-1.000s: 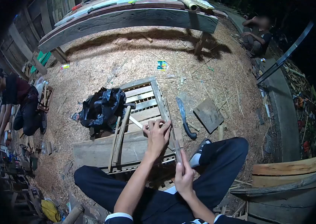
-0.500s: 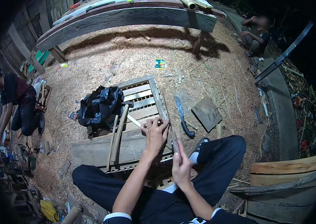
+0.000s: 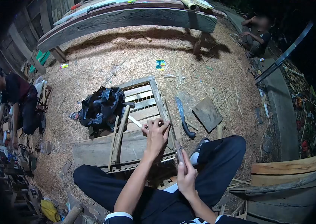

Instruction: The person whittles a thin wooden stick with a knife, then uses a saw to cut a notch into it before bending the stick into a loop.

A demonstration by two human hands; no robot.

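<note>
A slatted wooden panel [image 3: 154, 87] lies on the ground before my crossed legs. My left hand [image 3: 155, 135] is on it, fingers bent over its right-hand rail; what lies under the fingertips is hidden. My right hand [image 3: 186, 177] is wrapped round the handle of a long narrow tool [image 3: 180, 154], its thin part pointing away along the panel's right edge. I cannot make out the tool's kind. A hammer [image 3: 120, 130] and a thin wooden stick [image 3: 113, 143] lie on the panel left of my left hand, beside a crumpled black plastic bag [image 3: 100, 108].
A machete [image 3: 182, 115] and a square board [image 3: 207, 114] lie on the shavings to the right. Curved planks [image 3: 292, 168] stand at lower right. A long bench [image 3: 128, 18] spans the back. One person [image 3: 20, 97] works at left; another [image 3: 256, 35] sits at upper right.
My right hand has drawn the tool back toward my body, slightly to the right. My left hand stays in place on the panel. The person at left has shifted their arms.
</note>
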